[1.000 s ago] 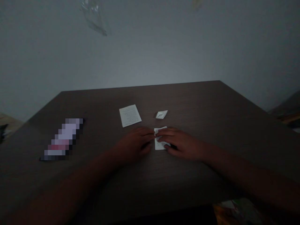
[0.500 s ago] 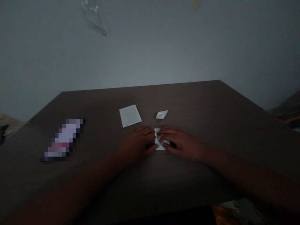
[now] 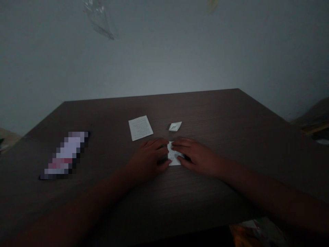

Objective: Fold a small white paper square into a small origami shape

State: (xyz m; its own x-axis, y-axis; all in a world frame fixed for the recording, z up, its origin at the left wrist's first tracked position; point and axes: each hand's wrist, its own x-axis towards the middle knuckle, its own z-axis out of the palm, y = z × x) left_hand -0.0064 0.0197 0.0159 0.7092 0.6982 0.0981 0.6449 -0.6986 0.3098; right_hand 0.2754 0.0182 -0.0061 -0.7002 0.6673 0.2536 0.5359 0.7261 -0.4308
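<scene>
A small white printed paper (image 3: pixel 173 156) lies on the dark wooden table (image 3: pixel 231 116) near the middle. My left hand (image 3: pixel 150 157) covers its left edge, fingers over the top and thumb at the lower edge. My right hand (image 3: pixel 199 157) does the same on its right side, so both hands pinch the paper between them. Only a narrow strip of it shows. Just beyond my hands lie a flat white printed sheet (image 3: pixel 140 127) and a small folded white paper shape (image 3: pixel 175 126).
A long blurred-out object (image 3: pixel 64 155) lies on the left part of the table. A plain wall stands behind the table's far edge. Something colourful (image 3: pixel 257 233) shows below the table's front edge at the bottom right. The light is dim.
My hands have closed in on the small paper, so less of it shows than a second ago. The view has shifted slightly to the right.
</scene>
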